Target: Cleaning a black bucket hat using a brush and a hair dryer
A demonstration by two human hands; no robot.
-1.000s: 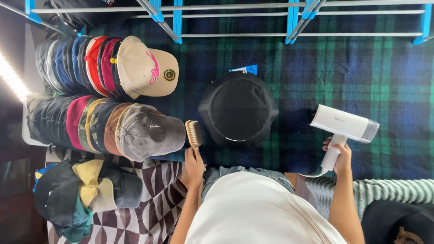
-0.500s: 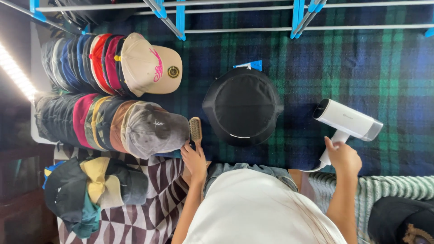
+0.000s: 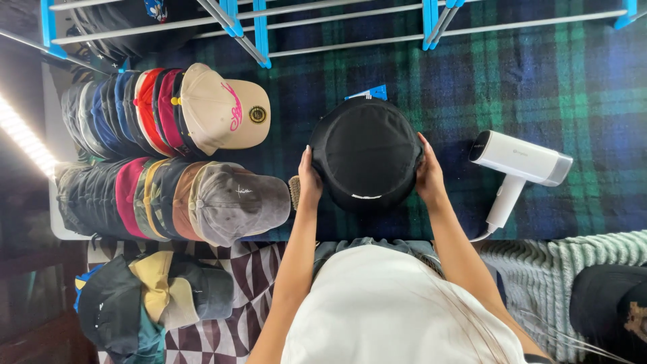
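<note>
Spread over the table, a blue-and-green plaid blanket (image 3: 539, 87) carries a round black fabric bucket hat (image 3: 366, 154). The hat is gripped at opposite rims, left hand (image 3: 309, 180) and right hand (image 3: 429, 176) equally near; no long axis shows.

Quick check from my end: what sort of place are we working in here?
Probably a home cap-cleaning setup: rows of stacked caps, a white handheld steamer on a plaid blanket, and a drying rack behind.
</note>
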